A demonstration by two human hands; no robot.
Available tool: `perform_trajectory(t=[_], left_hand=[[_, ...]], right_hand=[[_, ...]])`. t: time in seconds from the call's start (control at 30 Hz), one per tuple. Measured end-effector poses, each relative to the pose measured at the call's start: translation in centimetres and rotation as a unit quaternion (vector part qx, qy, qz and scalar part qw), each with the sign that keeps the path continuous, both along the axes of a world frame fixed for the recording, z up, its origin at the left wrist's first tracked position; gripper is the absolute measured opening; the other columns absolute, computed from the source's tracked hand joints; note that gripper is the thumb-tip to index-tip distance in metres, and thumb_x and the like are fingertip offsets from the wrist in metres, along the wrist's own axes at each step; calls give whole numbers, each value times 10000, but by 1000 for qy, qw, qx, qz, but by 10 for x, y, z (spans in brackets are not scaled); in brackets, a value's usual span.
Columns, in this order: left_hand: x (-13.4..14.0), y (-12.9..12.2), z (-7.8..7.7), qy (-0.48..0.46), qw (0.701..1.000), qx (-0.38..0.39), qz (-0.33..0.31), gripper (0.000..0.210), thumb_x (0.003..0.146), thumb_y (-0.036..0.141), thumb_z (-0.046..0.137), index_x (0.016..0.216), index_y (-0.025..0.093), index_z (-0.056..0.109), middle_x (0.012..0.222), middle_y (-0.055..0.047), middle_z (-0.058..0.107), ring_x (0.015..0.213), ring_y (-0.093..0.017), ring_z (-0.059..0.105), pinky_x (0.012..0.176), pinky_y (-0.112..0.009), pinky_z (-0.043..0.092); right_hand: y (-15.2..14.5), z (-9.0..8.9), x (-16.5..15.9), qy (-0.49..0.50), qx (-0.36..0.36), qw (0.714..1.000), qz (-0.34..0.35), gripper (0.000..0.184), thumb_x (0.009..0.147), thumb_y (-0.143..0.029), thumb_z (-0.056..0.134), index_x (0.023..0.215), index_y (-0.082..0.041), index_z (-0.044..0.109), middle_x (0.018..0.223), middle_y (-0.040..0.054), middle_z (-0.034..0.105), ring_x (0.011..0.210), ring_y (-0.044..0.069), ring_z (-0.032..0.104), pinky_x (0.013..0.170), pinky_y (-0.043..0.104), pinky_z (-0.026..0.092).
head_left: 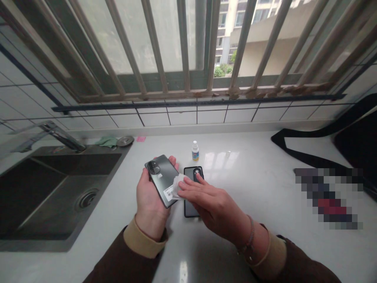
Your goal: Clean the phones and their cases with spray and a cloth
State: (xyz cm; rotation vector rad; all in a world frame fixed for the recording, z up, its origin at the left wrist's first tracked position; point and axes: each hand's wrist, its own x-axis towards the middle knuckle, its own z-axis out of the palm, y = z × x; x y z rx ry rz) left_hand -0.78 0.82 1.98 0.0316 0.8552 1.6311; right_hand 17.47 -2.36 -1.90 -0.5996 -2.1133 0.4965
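Note:
A grey smartphone (165,173) lies back up in my left hand (150,200), whose fingers curl round its edges. Its camera bump points to the upper left, and a white label is stuck near its lower end. My right hand (216,202) pinches a folded white tissue (178,184) against the lower right part of the phone's back. Beneath the right hand, a black phone case (191,210) rests on the counter, partly covered by the fingers. Just beyond it stands a small white bottle (195,152) with a white cap and a coloured label.
At the left is a dark sink (67,173) with a chrome faucet (63,137). A green cloth (106,142), a metal drain cover (125,141) and a pink slip (141,139) lie behind it. A black strap (306,155) and a bag sit at right, near a blurred-out patch.

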Motion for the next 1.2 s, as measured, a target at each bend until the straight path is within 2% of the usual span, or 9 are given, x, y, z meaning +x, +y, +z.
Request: perform_trajectory(t=[0.23, 0.37, 0.57, 0.7, 0.8, 0.87, 0.97, 1.1, 1.2], left_hand=[[26, -10, -3, -61, 957, -73, -275, 470, 1113, 443, 467, 1276, 97, 741, 1038, -179, 812, 885, -276, 806, 901, -434, 663], [36, -14, -7, -80, 935, -75, -337, 443, 1113, 400, 498, 1330, 93, 732, 1045, -164, 814, 897, -254, 801, 938, -398, 652], [31, -7, 1, -37, 966, -76, -246, 411, 1109, 344, 454, 1176, 83, 765, 958, -151, 808, 839, -254, 790, 895, -418, 663], [14, -1, 0, 4, 991, -37, -125, 429, 1105, 414, 433, 982, 142, 742, 866, -132, 784, 751, -253, 772, 777, -422, 673], [3, 2, -1, 39, 999, -25, -12, 374, 1100, 437, 470, 970, 189, 719, 837, -90, 772, 756, -240, 774, 777, -408, 672], [-2, 3, -1, 43, 998, -11, 38, 364, 1105, 447, 472, 977, 203, 711, 849, -70, 773, 777, -235, 778, 826, -426, 673], [-6, 4, 1, 40, 997, 21, 62, 365, 1110, 447, 464, 976, 208, 706, 877, -56, 774, 804, -234, 782, 878, -458, 668], [-5, 4, 1, 57, 998, 17, 34, 358, 1090, 486, 515, 1031, 204, 727, 908, -73, 777, 836, -244, 787, 913, -496, 665], [-1, 3, 1, 60, 998, 1, 7, 330, 1059, 508, 600, 1026, 206, 729, 907, -71, 772, 831, -239, 784, 920, -506, 670]], right_hand=[[9, -5, 4, -81, 16, 994, -75, 364, 1116, -111, 476, 1395, -228, 680, 1532, 63, 682, 1497, 233, 581, 1361, 629, 230], [12, -5, 6, -75, -11, 986, -148, 411, 1122, -109, 448, 1438, -256, 666, 1538, 70, 675, 1494, 253, 583, 1340, 673, 258], [15, -6, 7, -33, -72, 987, -137, 400, 1116, -115, 440, 1411, -235, 683, 1497, 96, 708, 1436, 264, 642, 1289, 608, 427], [9, 0, 6, -18, -99, 995, -20, 358, 1110, -135, 487, 1375, -248, 701, 1434, 75, 755, 1351, 224, 714, 1238, 469, 522], [0, 7, 7, -4, -113, 992, 56, 316, 1090, -163, 547, 1336, -232, 732, 1207, 67, 841, 1068, 196, 822, 991, 352, 658], [-4, 12, 9, 16, -140, 988, 61, 274, 1065, -188, 588, 1260, -233, 774, 943, 28, 837, 752, 154, 777, 747, 287, 644], [-1, 15, 12, 62, -207, 976, 9, 237, 1058, -259, 595, 1152, -231, 810, 793, 7, 771, 611, 128, 653, 596, 254, 543], [23, 3, 21, 155, -300, 924, -179, 325, 1063, -421, 565, 1132, -197, 790, 948, 67, 812, 770, 188, 746, 685, 301, 611], [47, -14, 33, 101, -351, 888, -280, 407, 1059, -432, 481, 1181, -170, 768, 967, 90, 826, 794, 221, 781, 696, 332, 639]])
